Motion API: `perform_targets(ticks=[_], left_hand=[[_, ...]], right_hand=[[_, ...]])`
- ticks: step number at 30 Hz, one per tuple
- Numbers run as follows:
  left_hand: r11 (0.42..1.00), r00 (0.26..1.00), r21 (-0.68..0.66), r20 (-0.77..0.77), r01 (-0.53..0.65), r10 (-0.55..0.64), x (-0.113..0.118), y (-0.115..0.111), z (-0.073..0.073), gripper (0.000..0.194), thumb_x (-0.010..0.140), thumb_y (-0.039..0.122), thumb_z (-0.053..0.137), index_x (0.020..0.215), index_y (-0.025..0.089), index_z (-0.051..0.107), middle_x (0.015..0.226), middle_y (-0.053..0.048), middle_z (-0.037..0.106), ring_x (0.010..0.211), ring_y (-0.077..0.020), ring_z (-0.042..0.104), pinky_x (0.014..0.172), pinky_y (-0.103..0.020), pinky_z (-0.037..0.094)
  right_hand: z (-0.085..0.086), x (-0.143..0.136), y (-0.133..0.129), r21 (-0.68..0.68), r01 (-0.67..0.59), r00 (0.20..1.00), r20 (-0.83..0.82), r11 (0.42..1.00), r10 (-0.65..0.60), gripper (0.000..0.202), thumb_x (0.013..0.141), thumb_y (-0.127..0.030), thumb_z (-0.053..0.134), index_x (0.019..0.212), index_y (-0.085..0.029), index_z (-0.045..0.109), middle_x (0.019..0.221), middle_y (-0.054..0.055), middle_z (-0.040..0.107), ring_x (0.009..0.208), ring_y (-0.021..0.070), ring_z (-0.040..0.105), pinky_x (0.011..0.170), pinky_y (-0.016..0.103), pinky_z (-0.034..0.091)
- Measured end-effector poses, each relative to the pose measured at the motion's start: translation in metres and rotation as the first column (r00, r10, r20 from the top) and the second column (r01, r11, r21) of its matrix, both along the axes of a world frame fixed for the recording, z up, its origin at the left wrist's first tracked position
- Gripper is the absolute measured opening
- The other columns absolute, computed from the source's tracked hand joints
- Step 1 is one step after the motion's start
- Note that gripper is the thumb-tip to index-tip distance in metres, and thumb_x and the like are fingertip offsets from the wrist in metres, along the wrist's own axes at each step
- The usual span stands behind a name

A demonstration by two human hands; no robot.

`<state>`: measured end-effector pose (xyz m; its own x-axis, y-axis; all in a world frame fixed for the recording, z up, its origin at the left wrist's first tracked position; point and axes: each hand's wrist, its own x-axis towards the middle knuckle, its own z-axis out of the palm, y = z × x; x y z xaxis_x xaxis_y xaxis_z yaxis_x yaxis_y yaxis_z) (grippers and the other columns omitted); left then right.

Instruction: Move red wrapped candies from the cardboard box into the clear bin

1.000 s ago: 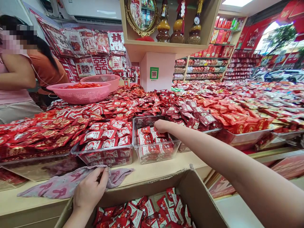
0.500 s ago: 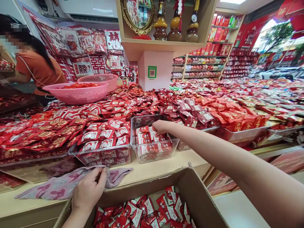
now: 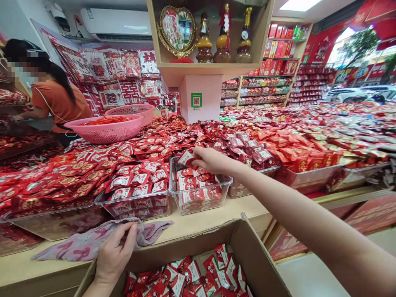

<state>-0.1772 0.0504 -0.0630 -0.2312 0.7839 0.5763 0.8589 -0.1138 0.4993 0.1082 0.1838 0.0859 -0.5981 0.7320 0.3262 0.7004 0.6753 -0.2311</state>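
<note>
My right hand (image 3: 207, 160) pinches a small red-and-white packet (image 3: 185, 158) above the back of a clear plastic bin (image 3: 201, 202). Similar packets (image 3: 198, 183) stand in rows inside that bin. My left hand (image 3: 116, 249) is closed at the left corner of an open cardboard box (image 3: 247, 243), its thumb and finger pinched on a pink-purple patterned cloth (image 3: 77, 243) lying on the counter. Loose red-and-white packets (image 3: 185, 274) lie at the bottom of the box.
A neighbouring clear bin (image 3: 139, 204) of red packets stands on the left, and further bins of wrapped sweets run along the counter (image 3: 244, 206). Pink baskets (image 3: 105, 130) sit behind on the heaped packets. At the far left, a person in orange (image 3: 62, 99) faces away.
My right hand has risen slightly and moved left; a packet now shows tilted in its fingers. The view has tilted up a little. My left hand stays at the cloth.
</note>
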Motion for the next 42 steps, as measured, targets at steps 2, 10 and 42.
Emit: perform_targets(ticks=[2,10,42], left_hand=[[0.992,0.969,0.084,0.219,0.096,-0.112,0.019,-0.007,0.018,0.033,0.076,0.042,0.043,0.093,0.017,0.054,0.085,-0.007,0.061,0.078,-0.0171,0.058,0.073,-0.027,0.044],[0.937,0.865,-0.174,0.464,0.302,-0.192,0.118,-0.019,0.076,0.041,0.076,0.055,0.037,0.066,0.018,0.052,0.043,0.004,0.044,0.039,-0.0095,0.042,0.037,-0.021,0.035],[0.915,0.621,-0.212,0.782,0.344,-0.052,0.11,-0.013,0.053,0.05,0.072,0.061,0.036,0.071,0.015,0.056,0.049,-0.001,0.057,0.039,-0.0114,0.048,0.035,-0.021,0.033]], right_hand=[[-0.003,0.001,-0.037,-0.082,-0.173,0.981,-0.107,0.982,0.164,0.012,0.077,-0.027,0.048,0.081,-0.016,0.05,0.077,0.003,0.06,0.067,0.0111,0.052,0.056,0.02,0.035],[-0.072,-0.022,-0.107,-0.421,-0.549,0.605,-0.796,0.722,-0.004,0.023,0.071,-0.038,0.054,0.079,-0.019,0.044,0.066,-0.003,0.052,0.056,0.0077,0.048,0.052,0.02,0.04],[-0.094,-0.026,-0.102,-0.412,-0.308,0.586,-0.792,0.858,-0.17,0.035,0.081,-0.045,0.037,0.061,-0.016,0.04,0.051,-0.004,0.04,0.047,0.0058,0.038,0.044,0.018,0.031]])
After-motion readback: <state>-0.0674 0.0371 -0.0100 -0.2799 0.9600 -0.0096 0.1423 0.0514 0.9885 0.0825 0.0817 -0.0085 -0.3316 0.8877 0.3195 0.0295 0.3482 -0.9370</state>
